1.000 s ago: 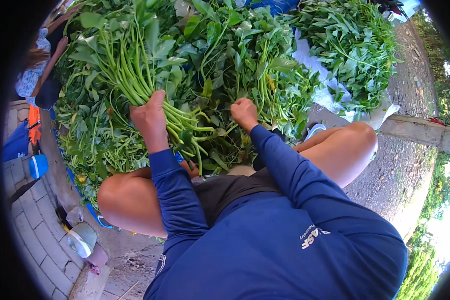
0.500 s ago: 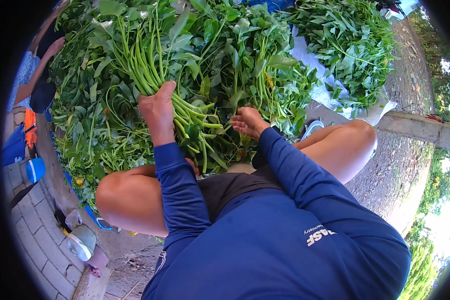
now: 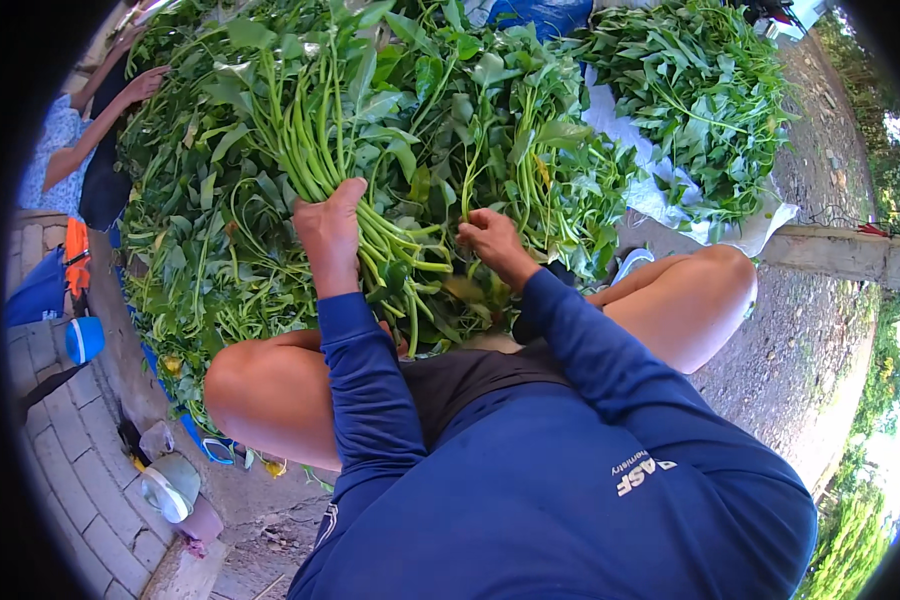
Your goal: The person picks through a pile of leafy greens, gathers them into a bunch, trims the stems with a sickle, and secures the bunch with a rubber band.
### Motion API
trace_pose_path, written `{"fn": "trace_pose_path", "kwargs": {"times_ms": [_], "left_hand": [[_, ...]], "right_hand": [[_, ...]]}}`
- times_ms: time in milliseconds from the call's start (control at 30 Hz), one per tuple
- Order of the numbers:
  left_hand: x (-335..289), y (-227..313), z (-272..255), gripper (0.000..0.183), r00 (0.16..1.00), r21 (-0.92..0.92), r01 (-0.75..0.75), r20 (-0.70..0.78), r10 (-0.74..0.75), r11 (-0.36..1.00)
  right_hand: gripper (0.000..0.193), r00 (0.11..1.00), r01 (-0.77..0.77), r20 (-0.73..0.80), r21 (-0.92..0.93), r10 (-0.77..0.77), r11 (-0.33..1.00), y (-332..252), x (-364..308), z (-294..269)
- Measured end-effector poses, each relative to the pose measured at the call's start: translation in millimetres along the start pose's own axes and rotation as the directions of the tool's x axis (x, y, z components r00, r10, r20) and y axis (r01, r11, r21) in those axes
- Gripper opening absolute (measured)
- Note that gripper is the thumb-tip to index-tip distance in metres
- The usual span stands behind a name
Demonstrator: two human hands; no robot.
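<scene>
My left hand (image 3: 329,232) is wrapped round a thick bunch of water spinach (image 3: 305,145). Its leafy tops point away from me, and the cut stem ends stick out below my fist toward my lap. To the right of the bunch, my right hand (image 3: 497,243) is closed, thumb and fingers pinching a single thin water spinach stalk (image 3: 467,185) near its lower end. Both hands are over a broad heap of loose water spinach (image 3: 220,240) that spreads in front of my crossed legs.
Another leafy pile (image 3: 700,110) lies on a white plastic sheet (image 3: 620,125) at the far right. At the left edge, a person's hand (image 3: 147,84) reaches to the heap. A blue cup (image 3: 85,340) and a pale bucket (image 3: 173,485) stand on the left. A concrete ledge (image 3: 840,255) runs at right.
My right hand has gone from loosely parted fingers to pinching a stalk. My left hand with the bunch has shifted slightly right and down in view. The other person's hand has moved a little.
</scene>
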State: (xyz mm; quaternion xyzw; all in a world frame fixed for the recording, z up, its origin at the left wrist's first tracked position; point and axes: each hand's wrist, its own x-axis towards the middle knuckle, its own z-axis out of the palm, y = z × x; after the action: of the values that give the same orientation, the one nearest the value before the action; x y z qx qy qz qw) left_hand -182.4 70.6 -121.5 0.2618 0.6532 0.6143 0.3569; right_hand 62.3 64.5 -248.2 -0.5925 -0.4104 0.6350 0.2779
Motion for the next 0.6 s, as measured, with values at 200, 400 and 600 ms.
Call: {"fn": "trace_pose_path", "kwargs": {"times_ms": [200,400,600], "left_hand": [[-6,0,1,0.034,0.995,0.057,0.022,0.091,-0.027,0.998],[-18,-1,25,0.035,0.994,0.136,0.046,0.089,-0.059,0.990],[-22,-9,37,0.039,0.973,0.086,0.120,0.186,-0.134,0.989]], "right_hand": [[0.022,0.984,0.135,0.092,0.195,-0.155,0.972,-91,-46,-25],[0.019,0.968,0.236,0.019,0.252,-0.249,0.938,-130,-65,-51],[0.026,0.991,0.058,0.090,0.351,-0.095,0.935,-152,-74,-88]]}}
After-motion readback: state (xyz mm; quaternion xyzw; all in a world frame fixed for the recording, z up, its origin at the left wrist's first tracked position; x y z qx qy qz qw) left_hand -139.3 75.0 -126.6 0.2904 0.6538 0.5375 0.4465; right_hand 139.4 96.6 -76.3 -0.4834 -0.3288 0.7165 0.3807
